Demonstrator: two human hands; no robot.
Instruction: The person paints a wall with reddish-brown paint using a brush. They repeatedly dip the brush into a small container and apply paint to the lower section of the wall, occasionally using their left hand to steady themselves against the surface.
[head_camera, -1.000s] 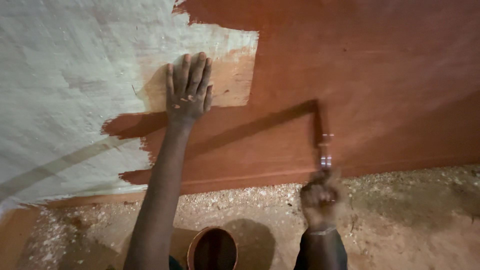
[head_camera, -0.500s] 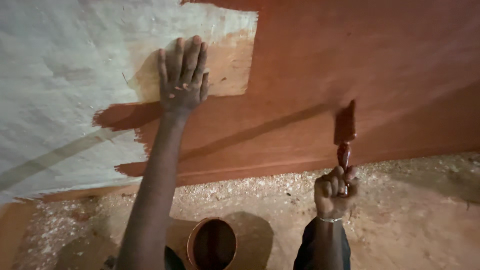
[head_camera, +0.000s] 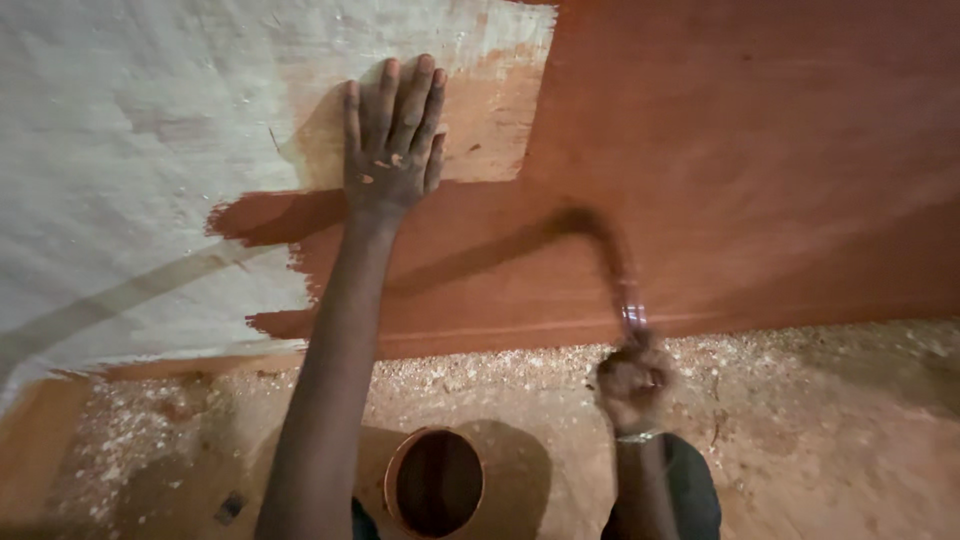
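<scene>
My left hand (head_camera: 392, 135) lies flat with fingers spread on a large wooden panel (head_camera: 760, 150), at the border between its pale unpainted part (head_camera: 130, 150) and its red-brown painted part. My right hand (head_camera: 632, 378) grips the handle of a paintbrush (head_camera: 612, 262), blurred by motion, whose bristles touch the painted surface just right of my left forearm. A round tin of red-brown paint (head_camera: 437, 483) stands on the ground between my arms.
The sandy ground (head_camera: 830, 430) below the panel is strewn with pale wood shavings (head_camera: 130, 440). A small dark object (head_camera: 229, 508) lies at the lower left. A long shadow crosses the unpainted area.
The brush swung from the right, near the panel's lower edge, up and leftward onto the painted surface. My left hand stayed flat on the panel.
</scene>
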